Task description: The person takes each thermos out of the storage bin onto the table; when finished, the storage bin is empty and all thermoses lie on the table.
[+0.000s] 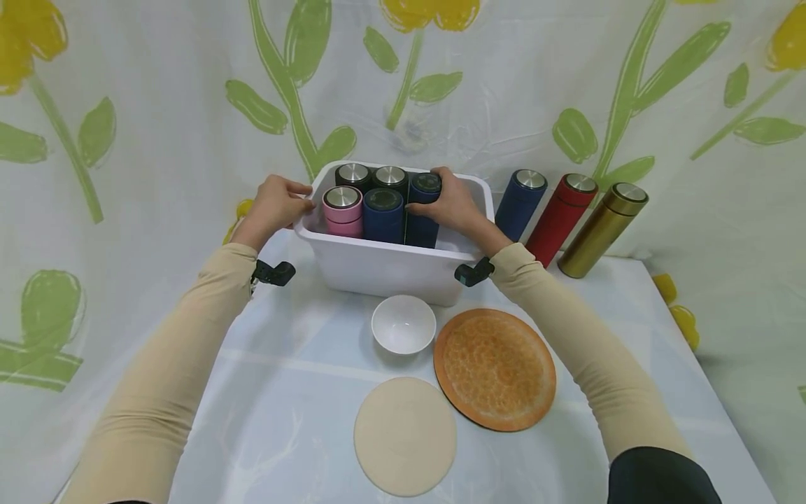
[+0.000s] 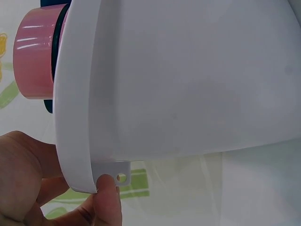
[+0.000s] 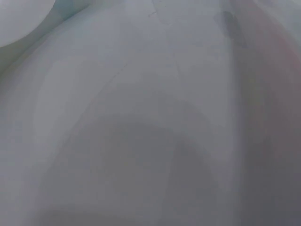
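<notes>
A white plastic tub (image 1: 384, 269) holds several upright thermos flasks at its left and middle. My left hand (image 1: 275, 206) grips the tub's left end; in the left wrist view the fingers (image 2: 107, 202) curl round the rim beside a small tab. Inside the tub, my right hand (image 1: 458, 206) holds a dark blue thermos flask (image 1: 422, 232) near its lid, thumb on the near side. Left of it stand a second blue flask (image 1: 383, 218) and a pink flask (image 1: 343, 211), with two black-sided flasks (image 1: 354, 175) behind. Blurred white surface fills the right wrist view, hiding that hand.
Right of the tub stand a blue flask (image 1: 521, 203), a red flask (image 1: 562, 218) and a gold flask (image 1: 602, 231). In front are a white bowl (image 1: 404, 324), a round brown patterned mat (image 1: 495, 369) and a beige disc (image 1: 405, 436). A flowered cloth (image 1: 504, 84) hangs behind.
</notes>
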Available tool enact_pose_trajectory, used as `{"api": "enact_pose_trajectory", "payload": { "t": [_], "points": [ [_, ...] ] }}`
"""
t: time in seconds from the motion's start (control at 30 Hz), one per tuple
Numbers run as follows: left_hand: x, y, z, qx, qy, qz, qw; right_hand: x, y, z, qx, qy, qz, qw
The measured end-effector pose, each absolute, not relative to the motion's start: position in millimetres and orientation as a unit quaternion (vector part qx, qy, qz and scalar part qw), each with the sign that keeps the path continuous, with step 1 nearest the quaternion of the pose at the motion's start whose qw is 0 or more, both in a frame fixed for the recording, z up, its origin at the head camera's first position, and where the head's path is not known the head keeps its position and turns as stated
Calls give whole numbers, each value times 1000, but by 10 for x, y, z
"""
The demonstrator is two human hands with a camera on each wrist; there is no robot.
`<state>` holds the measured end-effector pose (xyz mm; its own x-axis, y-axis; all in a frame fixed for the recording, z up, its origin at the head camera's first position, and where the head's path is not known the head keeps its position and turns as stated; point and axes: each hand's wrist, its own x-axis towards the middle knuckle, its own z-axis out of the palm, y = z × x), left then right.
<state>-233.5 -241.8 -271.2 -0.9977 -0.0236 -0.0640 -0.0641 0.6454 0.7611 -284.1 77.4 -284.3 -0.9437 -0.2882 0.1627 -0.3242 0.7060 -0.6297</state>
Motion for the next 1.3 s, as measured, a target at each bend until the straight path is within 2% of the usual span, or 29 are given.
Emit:
{"api": "enact_pose_trajectory", "payload": {
  "t": [0.43, 0.7, 1.3],
  "points": [
    [-2303, -2365, -2713, -23, 906, 421, 26, -2751, 831, -2876, 167, -915, 364, 54],
    [-2292, -2357, -2755, -21, 905, 423, 30, -2627, 875, -2899, 160, -912, 373, 51],
    [-2321, -2404, -2749, -19, 910, 414, 9, -2406, 1052, -2551, 177, -897, 398, 68]
  ]
}}
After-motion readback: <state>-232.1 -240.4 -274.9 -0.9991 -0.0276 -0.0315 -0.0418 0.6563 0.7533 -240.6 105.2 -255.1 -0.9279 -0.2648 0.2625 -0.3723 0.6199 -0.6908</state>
